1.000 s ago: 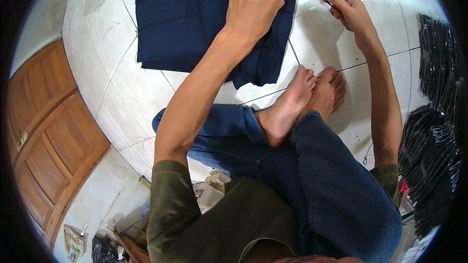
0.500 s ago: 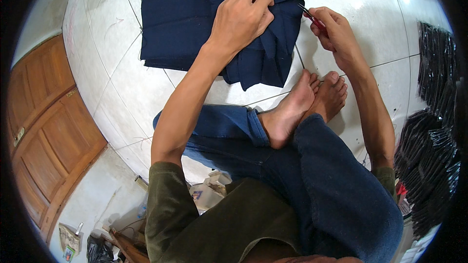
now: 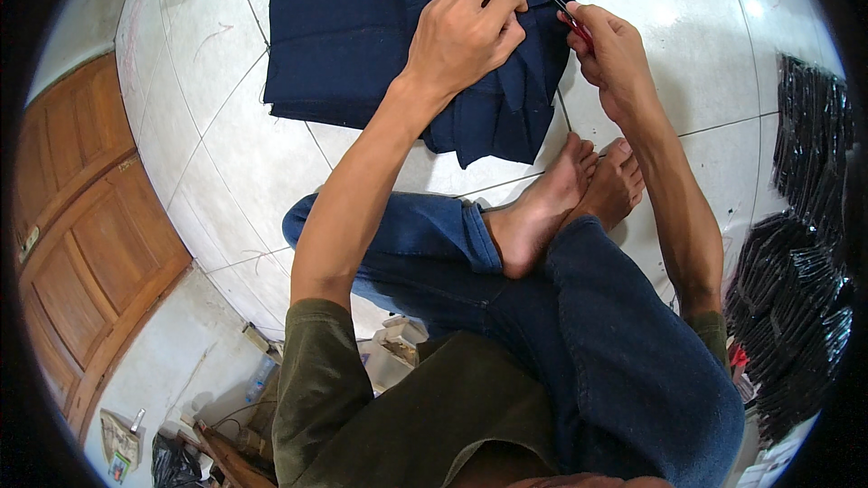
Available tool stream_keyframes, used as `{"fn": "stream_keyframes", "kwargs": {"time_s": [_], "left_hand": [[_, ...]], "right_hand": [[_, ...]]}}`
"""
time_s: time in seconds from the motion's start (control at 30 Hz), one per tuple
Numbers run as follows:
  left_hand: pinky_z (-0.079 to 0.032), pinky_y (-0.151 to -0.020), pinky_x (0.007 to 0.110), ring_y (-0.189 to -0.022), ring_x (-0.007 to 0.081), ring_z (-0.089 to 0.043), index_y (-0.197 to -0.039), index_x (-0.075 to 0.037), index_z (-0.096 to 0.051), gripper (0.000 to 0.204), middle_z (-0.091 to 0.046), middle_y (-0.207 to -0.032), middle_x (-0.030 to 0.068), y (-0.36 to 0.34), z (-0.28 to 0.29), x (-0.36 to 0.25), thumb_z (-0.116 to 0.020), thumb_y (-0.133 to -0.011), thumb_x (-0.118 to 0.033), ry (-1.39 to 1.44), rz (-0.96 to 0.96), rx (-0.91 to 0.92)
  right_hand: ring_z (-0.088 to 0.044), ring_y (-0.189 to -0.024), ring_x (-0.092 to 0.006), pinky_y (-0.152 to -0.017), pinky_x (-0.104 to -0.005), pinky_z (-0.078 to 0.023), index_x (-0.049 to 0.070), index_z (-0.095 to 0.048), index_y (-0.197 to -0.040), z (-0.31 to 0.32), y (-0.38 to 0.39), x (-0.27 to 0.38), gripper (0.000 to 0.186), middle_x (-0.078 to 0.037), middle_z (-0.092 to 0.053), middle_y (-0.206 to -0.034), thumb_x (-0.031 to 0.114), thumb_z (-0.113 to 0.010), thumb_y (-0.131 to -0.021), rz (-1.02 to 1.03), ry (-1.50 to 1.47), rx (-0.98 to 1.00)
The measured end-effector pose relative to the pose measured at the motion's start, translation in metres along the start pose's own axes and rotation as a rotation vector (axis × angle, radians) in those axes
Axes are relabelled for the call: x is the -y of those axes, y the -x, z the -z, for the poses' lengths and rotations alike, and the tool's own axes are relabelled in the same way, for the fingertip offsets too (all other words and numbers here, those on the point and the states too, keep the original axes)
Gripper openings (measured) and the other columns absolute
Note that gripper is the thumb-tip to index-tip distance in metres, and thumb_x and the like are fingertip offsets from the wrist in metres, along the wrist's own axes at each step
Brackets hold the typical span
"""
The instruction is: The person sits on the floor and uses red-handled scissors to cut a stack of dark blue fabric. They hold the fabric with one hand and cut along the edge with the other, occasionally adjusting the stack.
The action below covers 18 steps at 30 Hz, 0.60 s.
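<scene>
A folded pile of pleated navy fabric (image 3: 339, 41) lies on the tiled floor ahead of me, its right part creased and fanned out. My left hand (image 3: 461, 36) is closed on that part, fingers curled into the cloth. In my right hand (image 3: 610, 63) I grip small snips with red handles (image 3: 576, 25); their dark, pointed blades are at the right edge of the fabric, though whether they touch it I cannot tell. The tips of my left fingers are partly hidden.
My crossed bare feet (image 3: 542, 217) lie below the fabric. Glossy black plastic-looking bundles (image 3: 796, 325) line the right side. A wooden door (image 3: 90, 244) is at the left, with a dark bag (image 3: 176, 461), a bottle (image 3: 260, 378) and clutter along the wall at lower left.
My right hand has come leftward with the snips to the fabric's edge. My left hand has dropped from the pile's upper part, and the fabric has shifted slightly right.
</scene>
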State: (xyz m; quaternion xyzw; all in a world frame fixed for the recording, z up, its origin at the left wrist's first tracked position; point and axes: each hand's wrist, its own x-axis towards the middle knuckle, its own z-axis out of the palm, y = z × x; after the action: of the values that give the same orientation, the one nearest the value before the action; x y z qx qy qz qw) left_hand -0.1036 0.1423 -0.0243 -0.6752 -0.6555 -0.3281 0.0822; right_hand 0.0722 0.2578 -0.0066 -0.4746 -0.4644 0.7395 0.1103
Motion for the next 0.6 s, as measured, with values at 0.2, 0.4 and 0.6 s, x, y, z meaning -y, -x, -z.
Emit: {"fn": "stream_keyframes", "kwargs": {"time_s": [0.2, 0.4, 0.6], "left_hand": [[-0.058, -0.069, 0.032, -0.076, 0.0216, -0.064, -0.091, -0.007, -0.073, 0.015, -0.061, -0.084, 0.0056, 0.0013, -0.0012, 0.0007, -0.077, -0.076, -0.004, -0.011, -0.011, -0.013], [-0.058, -0.069, 0.032, -0.076, 0.0213, -0.064, -0.091, -0.007, -0.073, 0.015, -0.061, -0.083, 0.0052, 0.0004, 0.0001, -0.0002, -0.076, -0.077, -0.003, -0.009, -0.010, -0.007], [-0.056, -0.067, 0.035, -0.075, 0.0236, -0.066, -0.091, -0.007, -0.073, 0.016, -0.064, -0.083, 0.0061, -0.0013, -0.0004, -0.0021, -0.075, -0.076, -0.001, 0.027, 0.016, -0.029]], "right_hand": [[-0.034, -0.050, -0.0013, -0.045, -0.0201, -0.021, 0.003, -0.072, -0.099, -0.0004, -0.0048, -0.0037, 0.030, 0.002, -0.059, -0.075, 0.033, -0.071, -0.092, 0.029, -0.016, -0.027], [-0.035, -0.051, -0.0008, -0.045, -0.0196, -0.021, 0.003, -0.073, -0.099, 0.0033, -0.0068, -0.0063, 0.031, 0.002, -0.058, -0.074, 0.033, -0.072, -0.092, 0.019, -0.063, 0.011], [-0.032, -0.049, -0.0011, -0.045, -0.0207, -0.020, 0.003, -0.073, -0.099, 0.0029, -0.0073, -0.0051, 0.033, 0.002, -0.057, -0.073, 0.035, -0.073, -0.091, 0.006, -0.079, 0.021]]}}
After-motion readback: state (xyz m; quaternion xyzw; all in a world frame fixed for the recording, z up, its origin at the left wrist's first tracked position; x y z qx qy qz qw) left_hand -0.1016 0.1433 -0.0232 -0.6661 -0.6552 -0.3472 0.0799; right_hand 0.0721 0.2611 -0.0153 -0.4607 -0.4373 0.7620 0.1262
